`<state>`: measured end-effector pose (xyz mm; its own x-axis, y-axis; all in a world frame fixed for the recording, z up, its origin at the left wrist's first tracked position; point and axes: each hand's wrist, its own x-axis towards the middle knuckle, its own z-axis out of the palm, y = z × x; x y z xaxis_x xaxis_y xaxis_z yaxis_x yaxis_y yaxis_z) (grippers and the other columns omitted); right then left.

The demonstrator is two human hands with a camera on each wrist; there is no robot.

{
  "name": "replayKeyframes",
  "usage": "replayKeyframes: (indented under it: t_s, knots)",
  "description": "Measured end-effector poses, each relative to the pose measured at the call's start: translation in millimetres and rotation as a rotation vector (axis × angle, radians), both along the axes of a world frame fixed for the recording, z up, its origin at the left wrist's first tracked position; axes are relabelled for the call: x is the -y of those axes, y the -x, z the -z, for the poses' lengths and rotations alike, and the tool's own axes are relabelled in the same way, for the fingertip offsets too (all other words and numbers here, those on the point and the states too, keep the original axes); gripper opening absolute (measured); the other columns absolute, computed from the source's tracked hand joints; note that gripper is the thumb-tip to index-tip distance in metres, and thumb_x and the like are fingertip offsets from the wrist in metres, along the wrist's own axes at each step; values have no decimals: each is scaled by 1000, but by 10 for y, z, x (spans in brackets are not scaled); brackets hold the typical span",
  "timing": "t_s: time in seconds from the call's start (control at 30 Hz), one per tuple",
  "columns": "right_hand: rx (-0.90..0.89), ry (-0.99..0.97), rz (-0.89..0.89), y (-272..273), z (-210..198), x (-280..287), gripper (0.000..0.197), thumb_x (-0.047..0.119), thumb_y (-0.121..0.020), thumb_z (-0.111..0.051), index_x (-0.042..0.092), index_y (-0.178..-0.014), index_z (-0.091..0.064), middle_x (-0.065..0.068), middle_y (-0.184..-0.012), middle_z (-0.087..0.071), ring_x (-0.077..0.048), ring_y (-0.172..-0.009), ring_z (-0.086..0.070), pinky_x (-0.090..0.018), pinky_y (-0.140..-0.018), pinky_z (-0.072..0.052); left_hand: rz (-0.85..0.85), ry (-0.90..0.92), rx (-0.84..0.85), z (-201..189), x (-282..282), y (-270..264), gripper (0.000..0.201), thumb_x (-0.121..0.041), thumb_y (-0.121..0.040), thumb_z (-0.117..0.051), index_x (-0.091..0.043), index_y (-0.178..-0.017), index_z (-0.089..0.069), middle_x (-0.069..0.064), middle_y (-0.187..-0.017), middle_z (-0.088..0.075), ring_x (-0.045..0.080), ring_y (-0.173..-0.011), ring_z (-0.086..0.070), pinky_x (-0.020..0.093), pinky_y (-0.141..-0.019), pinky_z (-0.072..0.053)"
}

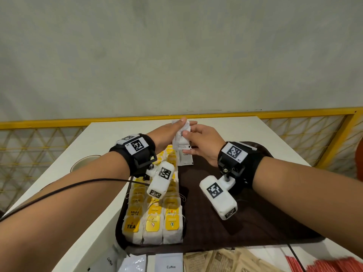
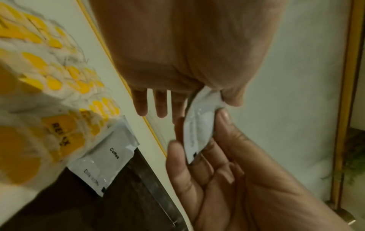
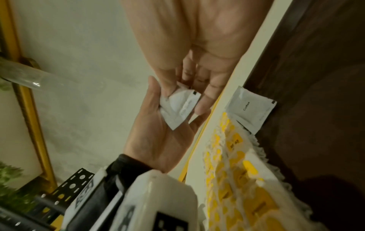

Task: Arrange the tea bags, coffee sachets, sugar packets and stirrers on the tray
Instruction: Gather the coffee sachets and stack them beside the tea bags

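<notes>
Nearest to me, along the table's (image 1: 94, 222) front edge, I see loose coffee sachets (image 1: 170, 262), two with "Coffee" legible, then tan printed packets (image 1: 220, 261) and red stirrers (image 1: 322, 263) to the right. Just beyond sits the dark brown tray (image 1: 235, 222). Its left part carries three rows of tea bags (image 1: 152, 213) with yellow tags; I can read "TEA" and "RELAX" on the front ones. At the far end of those rows one flat sachet (image 1: 184, 157) marked "Coffee" lies on the tray.

Above the tray's far edge, both of my hands meet on a single white sachet (image 1: 181, 135), held upright and slightly bowed. My left hand (image 1: 170, 134) reaches in palm toward the right, thumb and forefinger pinching the sachet's upper end, the other fingers straight and spread. My right hand (image 1: 204, 143) comes from the right, thumb (image 2: 225, 120) pressed on the sachet's face and fingers loosely curled behind it. Print on this sachet is too blurred to read.

Wrist bands carry square markers lettered "L1" and "R1". A cup's rim (image 1: 84, 161) shows at left.
</notes>
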<state>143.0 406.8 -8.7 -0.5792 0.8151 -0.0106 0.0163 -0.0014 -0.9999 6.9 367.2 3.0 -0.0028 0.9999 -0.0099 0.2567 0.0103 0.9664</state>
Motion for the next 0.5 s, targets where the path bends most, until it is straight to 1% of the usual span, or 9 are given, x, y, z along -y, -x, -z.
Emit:
replayKeyframes:
  t_s: [0.03, 0.1, 0.17, 0.23, 0.3, 0.33, 0.37, 0.43, 0.5]
  knots:
    - [17, -6, 21, -12, 15, -8, 11, 11, -95, -57, 2, -98, -61, -7, -87, -64, -15, -74, -66, -37, -75, -59, -31, -13, -16, -15, 6, 11, 42, -41, -102, -29, -22, -127, -56, -3, -120, -62, 12, -108, -58, 22, -91, -44]
    - [55, -1, 75, -38, 63, -35, 6, 9, -93, -59, 9, -87, -61, -13, -91, -65, -23, -80, -66, -40, -75, -59, -127, -49, -86, -38, 11, 75, 25, -28, -100, -44, -16, -108, -64, 3, -100, -66, 19, -92, -62, 26, -81, -49]
    - [100, -2, 113, -57, 144, -76, 9, 6, -90, -61, 12, -83, -61, -19, -97, -66, -29, -87, -67, -45, -78, -57, -160, -50, -194, -61, 6, 146, 11, -17, -94, -56, -14, -90, -65, 3, -80, -62, 16, -74, -59, 24, -69, -49]
    - [196, -52, 134, -72, 230, -100, 7, 7, -89, -62, 12, -83, -63, -20, -99, -68, -31, -88, -68, -44, -77, -58, -126, -9, -366, -75, -20, 188, 9, -13, -90, -62, -15, -82, -65, 0, -73, -62, 11, -67, -58, 21, -63, -49]
    - [307, -141, 136, -77, 298, -104, 6, 11, -87, -65, 5, -90, -67, -16, -90, -67, -28, -76, -63, -38, -67, -56, -85, 33, -555, -68, -58, 176, 8, -13, -88, -65, -16, -81, -65, -2, -73, -64, 9, -66, -59, 19, -62, -48]
    - [360, -187, 130, -72, 337, -115, 14, 13, -86, -66, 2, -94, -67, -14, -86, -64, -27, -74, -61, -39, -68, -55, -74, 49, -631, -52, -84, 162, 7, -13, -88, -65, -15, -82, -65, -4, -72, -64, 8, -65, -59, 18, -61, -47]
    - [408, -218, 125, -64, 369, -130, 19, 16, -85, -68, 0, -96, -67, -12, -83, -63, -29, -76, -61, -42, -73, -55, -67, 60, -695, -32, -114, 145, 5, -14, -88, -64, -14, -84, -66, -5, -71, -63, 7, -64, -59, 17, -60, -44]
    - [473, -247, 112, -58, 409, -156, 17, 17, -84, -70, 3, -92, -66, -8, -78, -62, -27, -78, -62, -46, -81, -56, -67, 72, -804, 13, -175, 120, 9, -17, -88, -65, -10, -92, -69, -6, -74, -62, 7, -67, -57, 18, -64, -42]
    - [505, -246, 97, -57, 437, -194, 9, 17, -84, -71, 11, -85, -64, -7, -77, -63, -21, -74, -61, -43, -80, -57, -71, 93, -857, 50, -234, 110, 14, -18, -87, -66, -9, -97, -71, -4, -81, -62, 10, -76, -55, 21, -66, -41]
